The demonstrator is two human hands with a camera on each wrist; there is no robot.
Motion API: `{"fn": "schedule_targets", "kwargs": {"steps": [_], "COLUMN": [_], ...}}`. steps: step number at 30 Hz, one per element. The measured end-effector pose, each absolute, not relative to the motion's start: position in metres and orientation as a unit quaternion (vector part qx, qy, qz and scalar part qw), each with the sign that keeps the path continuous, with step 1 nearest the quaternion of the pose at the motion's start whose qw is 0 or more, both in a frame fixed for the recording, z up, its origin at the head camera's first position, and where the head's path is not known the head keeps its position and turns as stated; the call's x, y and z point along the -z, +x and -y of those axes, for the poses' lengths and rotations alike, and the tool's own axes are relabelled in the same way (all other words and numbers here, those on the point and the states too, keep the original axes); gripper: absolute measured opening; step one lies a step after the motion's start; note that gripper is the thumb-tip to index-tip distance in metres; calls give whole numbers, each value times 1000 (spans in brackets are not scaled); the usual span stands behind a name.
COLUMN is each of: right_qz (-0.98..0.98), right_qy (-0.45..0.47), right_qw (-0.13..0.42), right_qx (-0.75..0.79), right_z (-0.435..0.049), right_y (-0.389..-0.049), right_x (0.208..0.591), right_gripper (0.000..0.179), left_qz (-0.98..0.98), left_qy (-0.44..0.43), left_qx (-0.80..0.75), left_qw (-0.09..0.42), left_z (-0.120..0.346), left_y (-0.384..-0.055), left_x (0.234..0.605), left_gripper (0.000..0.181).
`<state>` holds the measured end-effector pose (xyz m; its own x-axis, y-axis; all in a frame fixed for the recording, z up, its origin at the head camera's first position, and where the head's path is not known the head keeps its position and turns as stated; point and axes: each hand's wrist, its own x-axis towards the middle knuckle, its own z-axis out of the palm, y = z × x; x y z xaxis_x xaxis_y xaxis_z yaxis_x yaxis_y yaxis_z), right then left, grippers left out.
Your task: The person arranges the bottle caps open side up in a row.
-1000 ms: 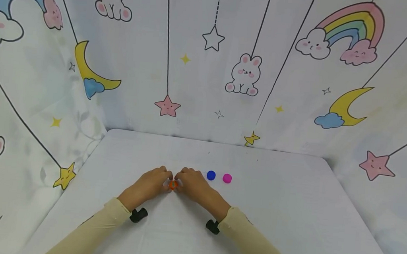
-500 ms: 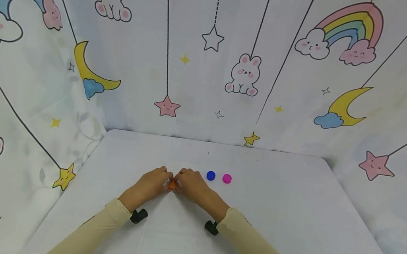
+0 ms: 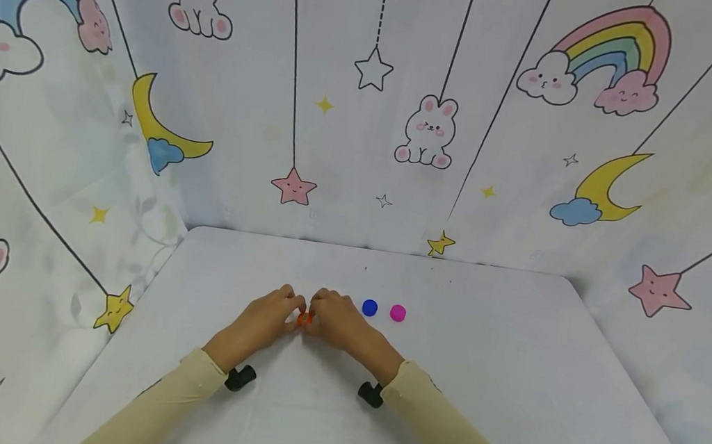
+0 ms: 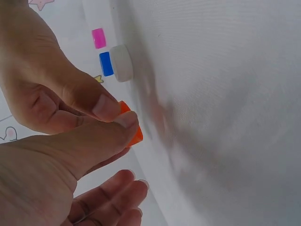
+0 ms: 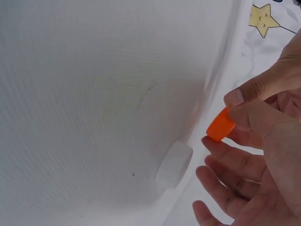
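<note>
A small orange disc [image 3: 304, 320], thick-edged like a bottle cap, is held between both hands above the white table. My left hand [image 3: 265, 321] pinches it from the left. From the right, my right hand [image 3: 337, 321] pinches it too. In the left wrist view the two thumbs meet over the orange disc [image 4: 136, 137], hiding much of it. The right wrist view shows its rim [image 5: 220, 126] beside the fingertips, with the right hand's other fingers spread loosely below. Just right of my right hand lie a blue disc [image 3: 370, 308] and a magenta disc [image 3: 397, 313].
A white, cap-like piece [image 4: 121, 63] stands beside the blue one in the left wrist view. The right wrist view also has a white piece [image 5: 174, 165]; whether it is the same one is unclear. Behind the table [image 3: 476, 371] hangs a patterned cloth [image 3: 240, 101].
Both hands have shifted slightly away from the body with the orange disc between them, and the fingers have changed their hold a little. The blue and magenta discs stay put.
</note>
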<state>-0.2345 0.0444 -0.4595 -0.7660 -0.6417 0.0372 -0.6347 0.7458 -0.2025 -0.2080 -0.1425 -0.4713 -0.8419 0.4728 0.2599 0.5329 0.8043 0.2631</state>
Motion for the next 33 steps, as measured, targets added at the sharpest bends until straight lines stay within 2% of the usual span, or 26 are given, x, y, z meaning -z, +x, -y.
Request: {"fn": "schedule_targets", "kwargs": {"steps": [19,26,33], "right_qz": [-935,-932,-925], "right_qy": [-316,-325,-349], "right_qw": [38,3,-39], "right_qx": [158,160,146], "right_z": [-50,-51,-53], "right_y": [-234,-231,-232], "right_x": [455,455,456], "right_gripper": [29,27,36], "left_qz": [935,945,936], "left_qy": [-283,-233,-185], "left_qx": [173,216,300], "left_qw": [129,74,18], "left_z": [144,146,148], "left_y": [-209,-213,-217], "left_x": [470,472,467], "left_gripper": [11,14,18]}}
